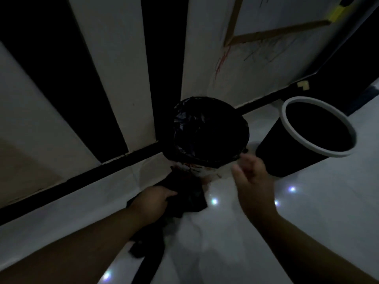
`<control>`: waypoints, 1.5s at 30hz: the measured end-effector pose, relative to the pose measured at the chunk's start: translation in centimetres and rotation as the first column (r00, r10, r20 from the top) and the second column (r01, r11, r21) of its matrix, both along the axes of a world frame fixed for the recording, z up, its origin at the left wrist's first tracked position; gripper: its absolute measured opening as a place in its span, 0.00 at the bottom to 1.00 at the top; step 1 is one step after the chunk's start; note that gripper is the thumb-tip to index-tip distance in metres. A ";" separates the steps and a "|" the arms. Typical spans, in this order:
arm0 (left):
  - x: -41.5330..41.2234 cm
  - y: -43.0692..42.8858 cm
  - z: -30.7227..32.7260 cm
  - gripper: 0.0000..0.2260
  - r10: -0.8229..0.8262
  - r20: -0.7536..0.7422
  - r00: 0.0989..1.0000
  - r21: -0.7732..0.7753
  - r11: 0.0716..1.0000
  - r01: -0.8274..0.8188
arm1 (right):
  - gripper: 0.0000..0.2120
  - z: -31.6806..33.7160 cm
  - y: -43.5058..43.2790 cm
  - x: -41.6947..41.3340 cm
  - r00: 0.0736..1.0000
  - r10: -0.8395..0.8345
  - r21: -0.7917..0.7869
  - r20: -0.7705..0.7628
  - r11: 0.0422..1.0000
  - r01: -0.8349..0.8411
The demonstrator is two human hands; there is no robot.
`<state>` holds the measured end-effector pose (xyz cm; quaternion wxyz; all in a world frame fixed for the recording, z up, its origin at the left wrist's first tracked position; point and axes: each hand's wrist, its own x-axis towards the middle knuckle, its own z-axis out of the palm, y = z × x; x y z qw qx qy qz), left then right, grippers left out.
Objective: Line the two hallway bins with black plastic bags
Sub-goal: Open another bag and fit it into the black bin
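Against the wall stands a white bin [202,171] with a black plastic bag [209,132] folded over its rim and filling its mouth. To its right a black bin with a white rim [287,128] stands bare inside. My left hand [153,201] is low on the floor in front of the lined bin, shut on a crumpled black plastic bag [188,197]. Just right of the lined bin's base my right hand [254,181] hovers with fingers apart and nothing in it.
A white wall with wide black stripes rises behind the bins, with a black skirting band [82,177] along the floor. Scribbles and a wooden frame [266,33] mark the wall at upper right. The glossy white floor [307,222] reflects small lights.
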<state>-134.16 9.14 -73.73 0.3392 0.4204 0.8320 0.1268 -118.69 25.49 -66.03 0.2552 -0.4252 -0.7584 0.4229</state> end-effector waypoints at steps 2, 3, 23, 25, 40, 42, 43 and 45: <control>1.9 -0.1 3.9 0.19 0.042 0.104 0.994 0.042 0.998 -0.047 | 0.11 1.7 -2.4 1.7 0.987 0.146 -0.261 0.060 0.957 -0.125; 2.9 0.0 6.2 0.19 0.066 0.158 0.985 0.075 0.994 -0.079 | 0.11 2.8 -3.3 2.4 0.979 0.189 -0.409 0.077 0.901 -0.142; 12.2 3.3 64.6 0.20 0.143 0.676 0.723 0.236 0.888 -0.395 | 0.15 54.7 -3.1 12.4 0.975 0.192 -0.574 -0.107 0.789 -0.218; 12.7 3.1 68.5 0.19 0.078 0.658 0.749 0.266 0.906 -0.328 | 0.19 58.4 -3.3 13.0 0.950 0.295 -0.570 -0.102 0.766 -0.298; 9.6 4.5 76.5 0.19 0.230 0.441 0.868 0.567 0.679 -0.467 | 0.03 69.8 -4.5 14.8 0.954 0.262 -0.367 0.147 0.910 -0.194; 8.5 4.4 76.0 0.21 0.265 0.432 0.862 0.541 0.688 -0.483 | 0.04 70.9 -4.1 14.6 0.982 0.166 -0.334 0.095 0.934 -0.126; 8.1 4.3 75.6 0.22 0.274 0.408 0.871 0.534 0.702 -0.471 | 0.05 71.5 -3.8 14.2 0.986 0.141 -0.299 0.088 0.948 -0.109; 7.6 4.3 75.6 0.25 0.300 0.269 0.915 0.570 0.716 -0.402 | 0.06 73.1 -3.3 13.2 0.982 0.149 -0.211 0.115 0.970 -0.123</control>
